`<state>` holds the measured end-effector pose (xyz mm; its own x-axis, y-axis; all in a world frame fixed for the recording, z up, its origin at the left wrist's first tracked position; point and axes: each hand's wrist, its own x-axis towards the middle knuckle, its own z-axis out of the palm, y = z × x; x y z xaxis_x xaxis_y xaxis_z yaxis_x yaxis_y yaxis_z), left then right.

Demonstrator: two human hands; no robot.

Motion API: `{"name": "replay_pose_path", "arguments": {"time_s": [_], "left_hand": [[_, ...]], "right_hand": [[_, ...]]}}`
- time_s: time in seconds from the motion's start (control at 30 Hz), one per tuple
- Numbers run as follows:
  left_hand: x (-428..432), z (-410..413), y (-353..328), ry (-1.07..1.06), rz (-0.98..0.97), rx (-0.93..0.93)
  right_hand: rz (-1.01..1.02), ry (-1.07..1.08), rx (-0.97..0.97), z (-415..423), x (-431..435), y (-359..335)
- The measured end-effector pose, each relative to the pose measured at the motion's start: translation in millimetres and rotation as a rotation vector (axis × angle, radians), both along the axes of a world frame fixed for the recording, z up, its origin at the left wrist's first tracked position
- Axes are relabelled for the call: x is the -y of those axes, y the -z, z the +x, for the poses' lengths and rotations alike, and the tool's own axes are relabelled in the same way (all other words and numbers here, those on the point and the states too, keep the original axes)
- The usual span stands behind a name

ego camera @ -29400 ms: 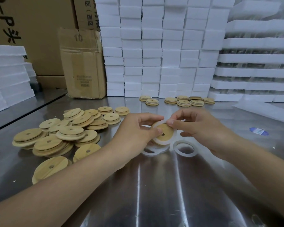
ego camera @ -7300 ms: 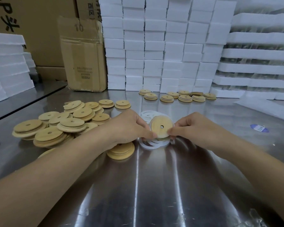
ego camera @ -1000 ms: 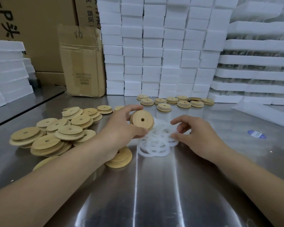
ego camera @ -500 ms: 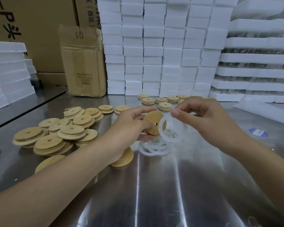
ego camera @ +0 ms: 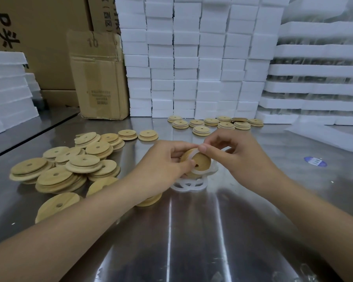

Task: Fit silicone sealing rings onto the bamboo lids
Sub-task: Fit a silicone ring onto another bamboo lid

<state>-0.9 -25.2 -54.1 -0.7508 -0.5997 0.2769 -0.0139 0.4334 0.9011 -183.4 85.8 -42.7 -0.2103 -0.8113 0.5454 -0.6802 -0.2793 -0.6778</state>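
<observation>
Above the middle of the steel table (ego camera: 192,237), both hands meet on one lid (ego camera: 201,162). The left hand (ego camera: 161,165) grips the lid by its edge, thumb tip beside the centre hole, and holds it tilted up off the table with its stepped face toward the camera. The right hand (ego camera: 239,157) pinches a white ring (ego camera: 202,171) between thumb and forefinger at the lid's top edge. The ring loops under the lid's raised step and bulges loose on the right side, so it is not seated all the way round.

Just below the hands a small heap of loose rings (ego camera: 189,185) lies on the table. A spare lid (ego camera: 149,201) shows from under the left wrist, mostly hidden. To the left spreads a pile of bare lids (ego camera: 69,165), many overlapping. Beyond the hands, near the back of the table, sits a row of ringed lids (ego camera: 212,122), each with a pale band round it. Behind them rise stacked foam blocks (ego camera: 192,58), with a worn cardboard box (ego camera: 100,78) at their left and foam trays (ego camera: 314,82) at their right. A blue sticker (ego camera: 315,161) lies on the table well to the right.
</observation>
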Motion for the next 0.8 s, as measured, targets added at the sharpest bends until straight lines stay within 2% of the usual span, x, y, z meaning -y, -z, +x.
{"name": "replay_pose_path", "arguments": {"time_s": [0.13, 0.27, 0.57, 0.8], "left_hand": [[-1, 3, -1, 0.066, -0.110, 0.042], [-1, 5, -3, 0.104, -0.129, 0.044], [13, 5, -4, -0.089, -0.208, -0.072], [16, 9, -7, -0.105, -0.222, 0.004]], "right_hand": [[0.006, -0.007, -0.019, 0, 0, 1], [0.039, 0.008, -0.022, -1, -1, -1], [0.121, -0.001, -0.007, -11, -4, -8], [0.173, -0.020, -0.011, -13, -6, -14]]}}
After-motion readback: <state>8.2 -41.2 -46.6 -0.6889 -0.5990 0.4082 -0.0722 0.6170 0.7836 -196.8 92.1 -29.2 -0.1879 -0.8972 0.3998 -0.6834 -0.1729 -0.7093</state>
